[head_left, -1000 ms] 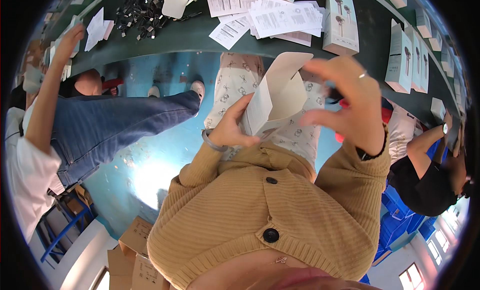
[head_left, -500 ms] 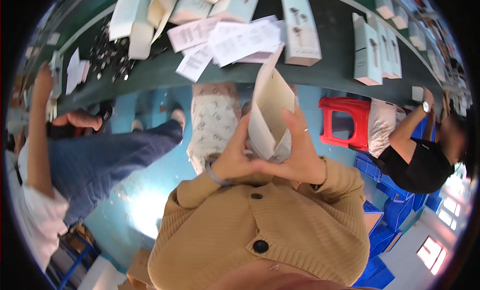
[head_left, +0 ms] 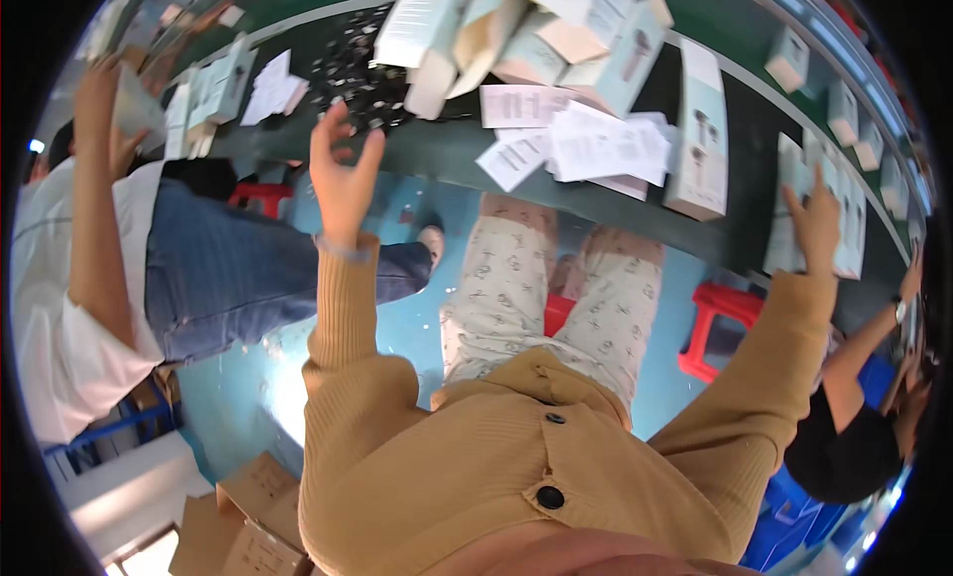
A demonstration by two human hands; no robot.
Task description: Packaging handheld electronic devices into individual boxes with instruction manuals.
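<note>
Open air surrounds my left hand (head_left: 342,179) above the surface (head_left: 437,149) edge. Ahead, a heap of small black parts (head_left: 362,74) and stacked boxes (head_left: 467,30) block it. My right hand (head_left: 816,223) rests among flat boxes (head_left: 695,139), crowded.

Looked like a packing line in a small factory or workshop: long dark green bench (head_left: 437,149) crowded with pale product boxes (head_left: 695,129), folded paper leaflets (head_left: 606,144) and a heap of small black parts (head_left: 367,74). Seated workers (head_left: 79,278) left and right, red plastic stools (head_left: 720,323), brown cartons (head_left: 248,521) on the blue floor (head_left: 417,308).
</note>
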